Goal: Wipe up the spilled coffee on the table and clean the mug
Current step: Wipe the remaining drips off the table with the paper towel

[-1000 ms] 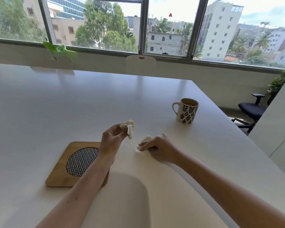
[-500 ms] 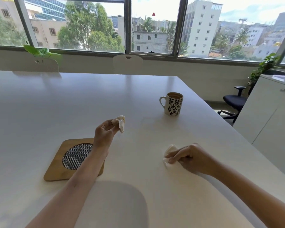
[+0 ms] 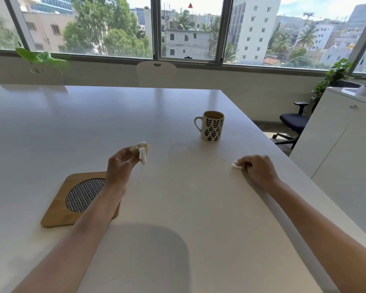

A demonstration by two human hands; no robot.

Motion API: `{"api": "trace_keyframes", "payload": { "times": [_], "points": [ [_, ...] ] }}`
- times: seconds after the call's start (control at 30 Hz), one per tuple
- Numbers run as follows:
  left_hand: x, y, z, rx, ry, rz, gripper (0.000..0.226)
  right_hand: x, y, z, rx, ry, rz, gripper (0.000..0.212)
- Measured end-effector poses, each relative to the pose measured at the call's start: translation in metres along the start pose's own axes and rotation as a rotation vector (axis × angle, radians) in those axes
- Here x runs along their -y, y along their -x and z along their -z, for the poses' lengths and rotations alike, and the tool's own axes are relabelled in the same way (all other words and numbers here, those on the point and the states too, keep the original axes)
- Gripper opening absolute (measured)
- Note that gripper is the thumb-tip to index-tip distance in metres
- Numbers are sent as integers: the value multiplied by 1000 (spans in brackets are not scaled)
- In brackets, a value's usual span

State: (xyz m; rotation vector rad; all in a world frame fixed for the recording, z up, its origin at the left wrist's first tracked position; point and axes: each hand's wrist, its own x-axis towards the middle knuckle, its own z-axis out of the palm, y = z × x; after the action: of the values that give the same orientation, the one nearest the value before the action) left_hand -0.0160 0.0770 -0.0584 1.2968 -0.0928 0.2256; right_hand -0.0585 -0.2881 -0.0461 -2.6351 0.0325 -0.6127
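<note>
A white mug (image 3: 212,125) with a black leaf pattern stands upright on the white table (image 3: 93,127), with brown coffee inside. My left hand (image 3: 120,166) is raised above the table left of the mug and pinches a crumpled, coffee-stained tissue (image 3: 140,151). My right hand (image 3: 257,171) rests on the table near its right edge, in front of and right of the mug, and presses a small white tissue (image 3: 236,165) flat against the surface. A faint damp patch (image 3: 179,149) shows on the table between my hands.
A wooden trivet with a woven round centre (image 3: 80,197) lies partly under my left forearm. Two white chair backs (image 3: 156,74) stand at the far side. Right of the table are a white cabinet (image 3: 347,144), a dark office chair (image 3: 292,122) and a plant.
My right hand has slid its tissue across the table to the right, toward the edge. My left hand has stayed raised with its stained tissue. The camera view has shifted right.
</note>
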Motion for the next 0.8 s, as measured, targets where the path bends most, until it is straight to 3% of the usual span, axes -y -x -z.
{"api": "trace_keyframes", "payload": {
  "times": [0.17,0.43,0.63,0.8],
  "points": [
    [1,0,0,5,-3,-2,22,57,8,-29,74,-115,63,32],
    [4,-3,3,-10,-3,-11,22,162,85,-59,301,-349,461,38],
    [5,-3,3,-9,12,-19,19,136,103,-33,388,-376,501,42],
    [5,-2,3,-9,15,-15,16,71,89,-6,172,-219,380,29]
  ]
}}
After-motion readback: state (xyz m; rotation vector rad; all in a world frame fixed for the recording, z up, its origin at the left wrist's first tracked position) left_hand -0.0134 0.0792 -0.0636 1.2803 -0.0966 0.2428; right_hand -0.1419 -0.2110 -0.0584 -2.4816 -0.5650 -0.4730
